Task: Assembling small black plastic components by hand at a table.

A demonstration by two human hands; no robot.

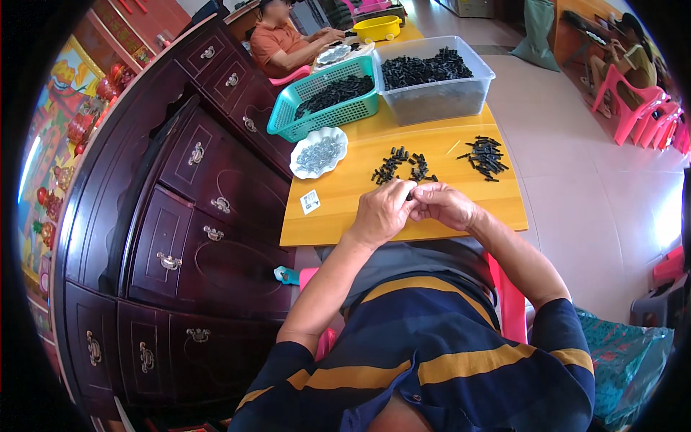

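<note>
Over the near part of the yellow table, my left hand (385, 210) and my right hand (448, 204) meet, fingers pinched together on a small black piece (410, 195) that is mostly hidden. Just beyond them lies a loose heap of short black parts (391, 165), with a second pile of black parts (487, 156) to the right. A thin yellowish stick (453, 147) rests between the piles. To the left stands a white scalloped dish (296, 160) of small clear or silvery bits, with a white printed card (309, 202) in front of it.
A green basket (288, 129) and a clear plastic bin (432, 109), both holding black parts, stand at the table's far side. Dark wooden drawers (216, 173) line the left. A person in orange (277, 39) works beyond; another sits far right near pink chairs (630, 101).
</note>
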